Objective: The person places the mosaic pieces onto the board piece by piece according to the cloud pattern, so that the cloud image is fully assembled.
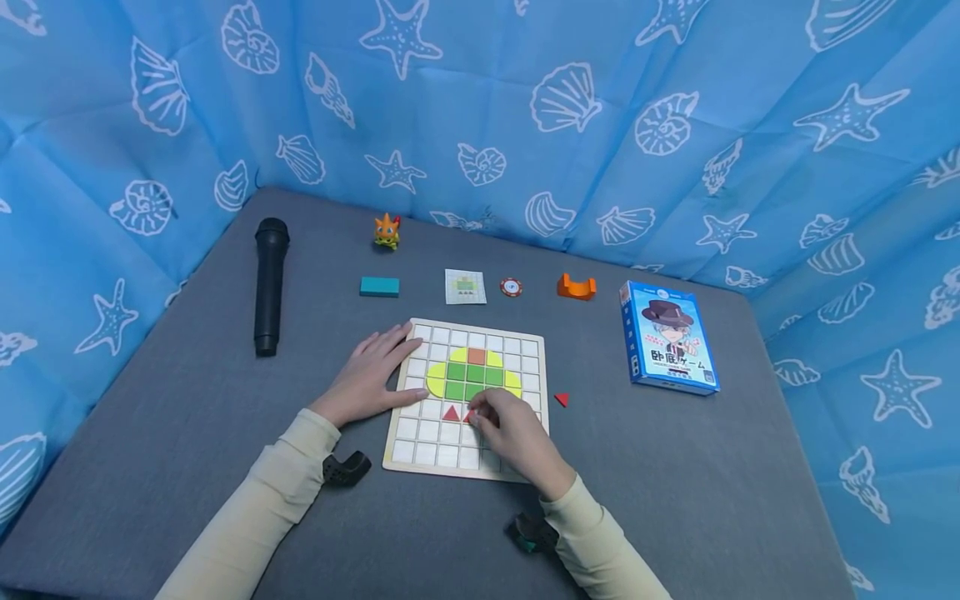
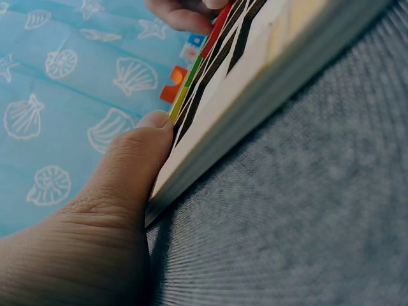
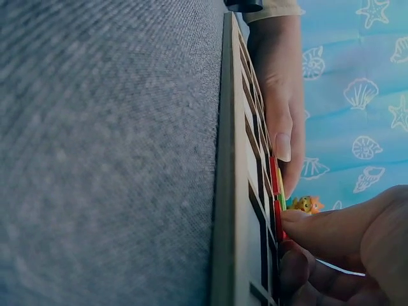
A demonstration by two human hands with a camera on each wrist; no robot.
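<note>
A wooden grid board (image 1: 392,442) lies on the table with white squares. Green square tiles (image 1: 475,373) fill its middle, with yellow rounded tiles (image 1: 437,379) around them and a brown square tile (image 1: 477,357) at the top. My left hand (image 1: 369,379) rests along the board's left side, fingers straight, thumb on the edge squares. Below the green tiles, my right hand (image 1: 517,429) pinches a red triangle tile (image 3: 278,220) between thumb and fingers, down at the grid. Just left of it sits another red triangle (image 1: 451,412).
A loose red triangle (image 1: 562,400) lies right of the board. Behind stand a pattern card (image 1: 465,287), poker chip (image 1: 511,287), orange U-shaped block (image 1: 576,287), teal block (image 1: 379,287) and toy figure (image 1: 387,232). A microphone (image 1: 270,287) lies left, a boxed game (image 1: 670,337) right.
</note>
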